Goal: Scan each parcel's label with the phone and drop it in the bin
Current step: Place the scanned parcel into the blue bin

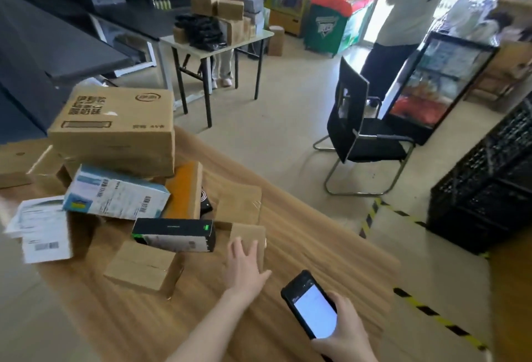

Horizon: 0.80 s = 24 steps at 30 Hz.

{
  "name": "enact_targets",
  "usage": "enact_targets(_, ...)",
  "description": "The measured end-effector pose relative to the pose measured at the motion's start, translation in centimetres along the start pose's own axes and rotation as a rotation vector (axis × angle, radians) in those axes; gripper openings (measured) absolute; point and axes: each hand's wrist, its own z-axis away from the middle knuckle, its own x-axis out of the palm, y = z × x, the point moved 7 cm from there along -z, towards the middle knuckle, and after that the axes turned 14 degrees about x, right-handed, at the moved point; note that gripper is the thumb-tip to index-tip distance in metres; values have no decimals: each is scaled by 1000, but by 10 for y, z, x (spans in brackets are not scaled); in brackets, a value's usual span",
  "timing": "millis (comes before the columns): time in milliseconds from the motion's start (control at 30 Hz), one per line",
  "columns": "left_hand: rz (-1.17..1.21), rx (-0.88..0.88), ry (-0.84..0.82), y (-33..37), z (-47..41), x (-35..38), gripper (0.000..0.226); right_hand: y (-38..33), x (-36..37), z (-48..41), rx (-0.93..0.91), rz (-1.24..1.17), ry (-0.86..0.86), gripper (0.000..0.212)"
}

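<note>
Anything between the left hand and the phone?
Head view shows only bare tabletop between the left hand, on a small brown parcel, and the phone in the right hand.

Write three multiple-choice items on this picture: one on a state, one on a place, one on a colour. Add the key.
1. The phone held in the right hand has its screen:
A. dark
B. lit white
C. turned face down

2. The left hand lies:
A. on the phone
B. raised clear of everything
C. on the small brown box nearest the phone

3. The chair beyond the table is:
A. black
B. red
C. white

Key:
1 B, the screen glows white toward the camera.
2 C, its straight fingers rest on the box's top.
3 A, seat and back are both black.
</note>
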Motion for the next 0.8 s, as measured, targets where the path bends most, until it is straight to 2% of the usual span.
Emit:
enact_targets(133, -52, 58, -19, -6, -8, 5, 78, 3, 6, -3, 20, -10, 1, 102)
enact_targets(233, 149, 130, -3, -14, -7, 5, 78, 9, 6, -7, 27, -27, 7, 104)
enact_targets(333, 396, 134, -57, -27, 3, 8, 72, 15, 1, -11, 28, -46, 15, 102)
enact_targets(400, 458, 112, -75, -38, 9, 9, 63, 18, 0, -12, 28, -26, 24, 100)
enact_targets(433, 470, 81, -33, -44, 12, 7, 59, 18, 0, -13, 26, -20, 28, 100)
enact_targets(500, 445, 4, 113, -49, 17, -4, 51, 18, 1, -13, 25, -24, 34, 101)
enact_targets(567, 400, 4, 199, -38, 20, -11, 50, 18, 4, -14, 30, -17, 28, 101)
enact_targets(633, 338, 63, 151, -17, 20, -5, 63, 19, 6, -14, 44, 4, 23, 99)
enact_targets(700, 205, 87, 30, 0, 21, 6, 80, 21, 8, -13, 50, 25, 22, 98)
enact_targets(800, 81, 80, -31, 3, 24, 10, 89, 25, 8, -11, 39, 43, 21, 99)
